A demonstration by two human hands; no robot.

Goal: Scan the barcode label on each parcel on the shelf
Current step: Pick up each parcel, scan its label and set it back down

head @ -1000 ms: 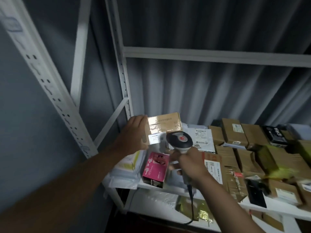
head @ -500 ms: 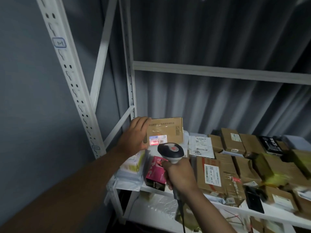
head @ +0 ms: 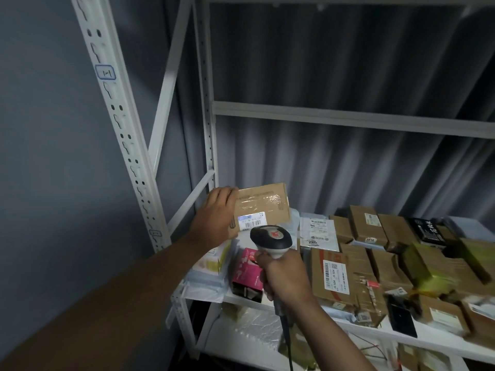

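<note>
— What did your hands have hold of?

— My left hand gripped the left end of a brown box, fingers curled round its edge, and held it up above the left end of the shelf. My right hand was wrapped round the handle of the scanner.

— And the label?

— The label sat on the box's lower left corner, facing me, its barcode in plain sight. The scanner's head was just below and in front of it, pointed toward the box.

— The other parcels?

— They lay on the shelf: a pink box under the scanner, a white mailer to the right of the held box, brown cartons farther right. A cable hung from the handle.
</note>
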